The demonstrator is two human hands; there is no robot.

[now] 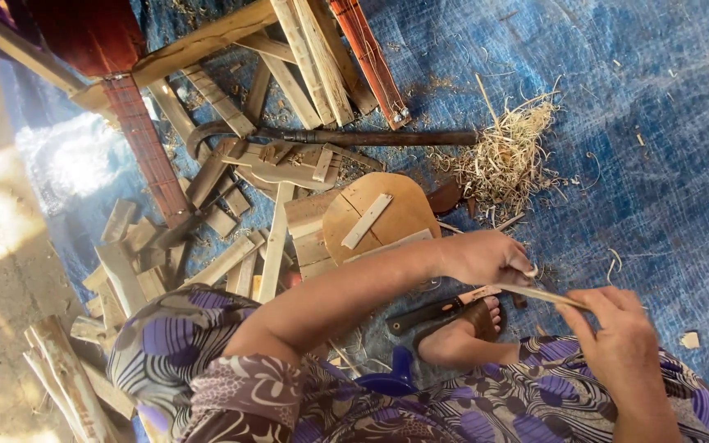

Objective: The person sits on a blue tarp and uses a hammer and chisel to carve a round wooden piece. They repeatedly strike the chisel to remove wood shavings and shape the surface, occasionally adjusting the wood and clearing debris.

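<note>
blue tarp under wood offcuts, shavings, both hands' grip, left, right, clenched on wooden strip

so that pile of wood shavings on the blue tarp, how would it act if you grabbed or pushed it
The wood shavings are thin curled strands in a loose heap, so they are probably very light and floppy. A grab would likely compress them and drop strays, since bits already lie scattered on the blue tarp. Pushed, the heap would probably spread rather than slide whole.
</note>
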